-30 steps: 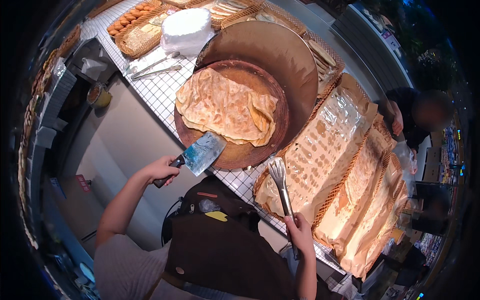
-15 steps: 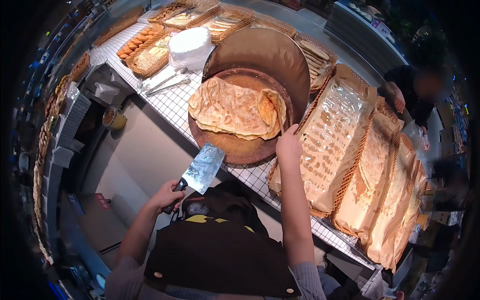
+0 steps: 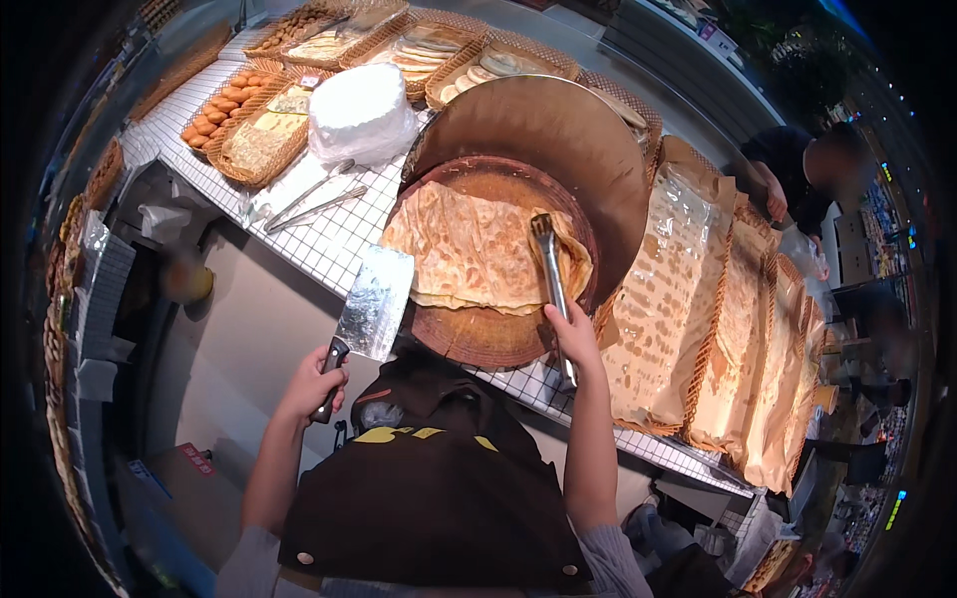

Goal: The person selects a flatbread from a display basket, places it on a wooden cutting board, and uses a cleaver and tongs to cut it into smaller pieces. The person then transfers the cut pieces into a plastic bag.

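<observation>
A folded golden flatbread [image 3: 464,244] lies on a round wooden chopping board [image 3: 478,337], its right end folded over. My right hand [image 3: 575,337] grips metal tongs [image 3: 548,261], whose tips rest on that right end. In my left hand [image 3: 317,384] is a cleaver [image 3: 374,304], held by its dark handle with the broad blade pointing up. The blade is just left of the board, near the bread's lower left corner. Behind the board stands a curved metal guard [image 3: 538,120].
Paper-lined baskets of large flatbreads [image 3: 658,299] line the right side. A white bag-wrapped stack [image 3: 362,112] and spare tongs [image 3: 314,207] sit on the tiled counter [image 3: 274,184] to the left. Farther back are baskets of small breads [image 3: 224,108]. A person [image 3: 797,169] stands at the far right.
The tongs have swung round, and their tips now lie on the bread's folded right end. The cleaver has turned more upright and moved left. The whole view has shifted slightly.
</observation>
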`<state>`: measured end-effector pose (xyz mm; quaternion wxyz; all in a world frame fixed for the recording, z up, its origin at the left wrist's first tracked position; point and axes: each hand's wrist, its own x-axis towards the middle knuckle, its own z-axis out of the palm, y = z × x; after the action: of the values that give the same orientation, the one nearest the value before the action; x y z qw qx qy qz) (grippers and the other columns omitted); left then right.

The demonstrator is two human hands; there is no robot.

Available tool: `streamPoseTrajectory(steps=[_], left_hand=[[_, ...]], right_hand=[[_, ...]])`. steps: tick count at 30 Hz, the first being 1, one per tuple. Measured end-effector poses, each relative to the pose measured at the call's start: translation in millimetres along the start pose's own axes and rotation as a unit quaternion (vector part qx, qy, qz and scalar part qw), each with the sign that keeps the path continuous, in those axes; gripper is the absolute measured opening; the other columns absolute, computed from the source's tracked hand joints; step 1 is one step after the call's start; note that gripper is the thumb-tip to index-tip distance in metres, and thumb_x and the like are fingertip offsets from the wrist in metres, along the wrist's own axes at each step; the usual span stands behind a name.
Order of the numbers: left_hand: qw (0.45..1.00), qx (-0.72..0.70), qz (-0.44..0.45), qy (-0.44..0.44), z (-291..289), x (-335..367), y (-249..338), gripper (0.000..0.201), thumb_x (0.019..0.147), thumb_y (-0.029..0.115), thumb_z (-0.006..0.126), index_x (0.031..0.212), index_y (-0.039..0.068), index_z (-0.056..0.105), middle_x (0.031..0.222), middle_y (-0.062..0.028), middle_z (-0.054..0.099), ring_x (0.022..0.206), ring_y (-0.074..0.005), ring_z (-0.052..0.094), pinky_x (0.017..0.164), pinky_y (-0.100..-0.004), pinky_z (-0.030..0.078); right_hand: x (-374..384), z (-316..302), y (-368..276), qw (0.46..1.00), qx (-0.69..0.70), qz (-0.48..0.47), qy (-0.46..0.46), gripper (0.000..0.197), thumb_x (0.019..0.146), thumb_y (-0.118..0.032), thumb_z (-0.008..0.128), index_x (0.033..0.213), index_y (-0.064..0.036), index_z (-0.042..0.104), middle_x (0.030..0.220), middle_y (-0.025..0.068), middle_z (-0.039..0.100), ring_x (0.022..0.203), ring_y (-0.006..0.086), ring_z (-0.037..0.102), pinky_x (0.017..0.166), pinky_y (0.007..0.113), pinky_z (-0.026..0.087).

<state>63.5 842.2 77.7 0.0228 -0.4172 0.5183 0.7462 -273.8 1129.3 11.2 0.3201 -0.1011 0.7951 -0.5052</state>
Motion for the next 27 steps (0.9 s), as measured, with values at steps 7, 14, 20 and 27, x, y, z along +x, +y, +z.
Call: streamPoseTrajectory(steps=[7, 14, 20, 27], left_hand=[[0.998, 0.023, -0.012, -0.054, -95, 51, 59, 0.025, 0.082, -0.002, 0.054, 0.105, 0.002, 0.046, 0.065, -0.0045, 0.050, 0.039, -0.0127, 0.049, 0.037, -0.0275, 0.041], [0.993, 0.053, -0.024, -0.099, -136, 103, 99, 0.022, 0.083, -0.001, 0.056, 0.102, 0.003, 0.045, 0.063, -0.0039, 0.049, 0.039, -0.0129, 0.048, 0.036, -0.0279, 0.040], [0.987, 0.074, -0.015, -0.139, -141, 122, 117, 0.020, 0.083, -0.001, 0.056, 0.100, 0.003, 0.045, 0.061, -0.0029, 0.048, 0.038, -0.0122, 0.048, 0.036, -0.0277, 0.039], [0.987, 0.027, 0.062, -0.145, -132, 119, 112, 0.021, 0.086, -0.003, 0.053, 0.104, 0.004, 0.042, 0.068, -0.0027, 0.050, 0.040, -0.0110, 0.048, 0.038, -0.0262, 0.040]], right_hand=[[-22, 36, -10, 0.959, -0.110, 0.030, 0.261, 0.059, 0.090, -0.033, 0.065, 0.133, 0.0031, 0.049, 0.103, 0.0129, 0.066, 0.093, 0.0191, 0.063, 0.085, 0.028, 0.048], [-14, 104, -65, 0.982, 0.115, 0.138, 0.060, 0.044, 0.092, -0.030, 0.064, 0.128, -0.0082, 0.051, 0.073, -0.0005, 0.052, 0.049, 0.0071, 0.046, 0.041, 0.023, 0.037], [-3, 45, -46, 0.945, 0.206, 0.119, 0.224, 0.029, 0.093, -0.034, 0.062, 0.107, -0.0086, 0.056, 0.072, 0.0006, 0.052, 0.048, 0.0081, 0.047, 0.041, 0.023, 0.037], [-43, 133, -30, 0.953, -0.081, -0.063, 0.285, 0.069, 0.086, -0.030, 0.070, 0.139, 0.0014, 0.040, 0.114, 0.0167, 0.064, 0.100, 0.0222, 0.064, 0.088, 0.032, 0.048]])
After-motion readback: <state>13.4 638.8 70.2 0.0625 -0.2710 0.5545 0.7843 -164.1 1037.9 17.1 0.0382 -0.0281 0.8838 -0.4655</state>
